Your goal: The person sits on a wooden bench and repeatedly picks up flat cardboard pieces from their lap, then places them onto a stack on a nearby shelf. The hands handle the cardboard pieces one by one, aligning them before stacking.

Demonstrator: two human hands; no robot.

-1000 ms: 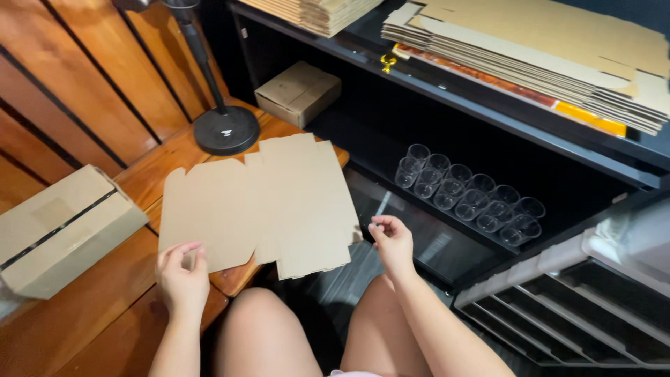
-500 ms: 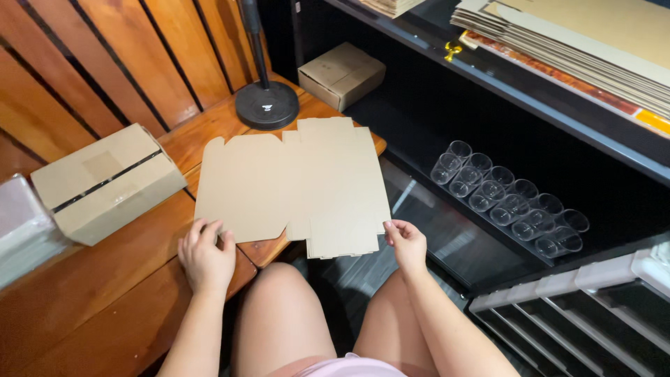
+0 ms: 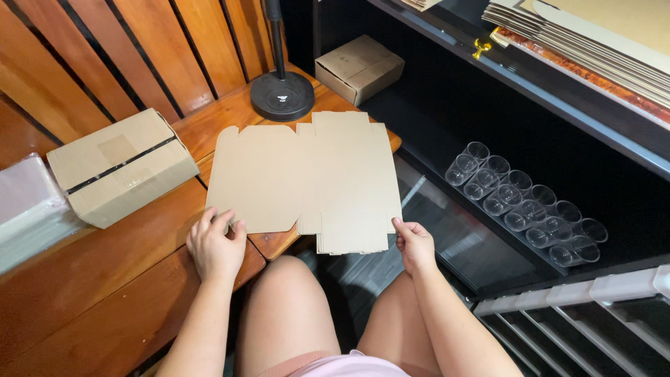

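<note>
A flat, unfolded brown cardboard box blank [image 3: 307, 174] lies partly on the wooden bench [image 3: 105, 293] and juts out over my knees. My left hand [image 3: 215, 246] pinches its near left edge, fingers on top of the card. My right hand [image 3: 413, 243] grips the near right corner between thumb and fingers. The blank looks like a thin stack of sheets at its near edge.
A closed taped cardboard box [image 3: 122, 165] sits on the bench to the left, beside a clear plastic bag [image 3: 24, 202]. A black round stand base [image 3: 283, 95] and a small box [image 3: 359, 68] are behind. Clear plastic cups [image 3: 523, 202] line a dark lower shelf; flat cardboard stacks [image 3: 593, 42] lie above.
The blank has shifted slightly toward me and both hands have moved along its near edge; the view has tilted down and right.
</note>
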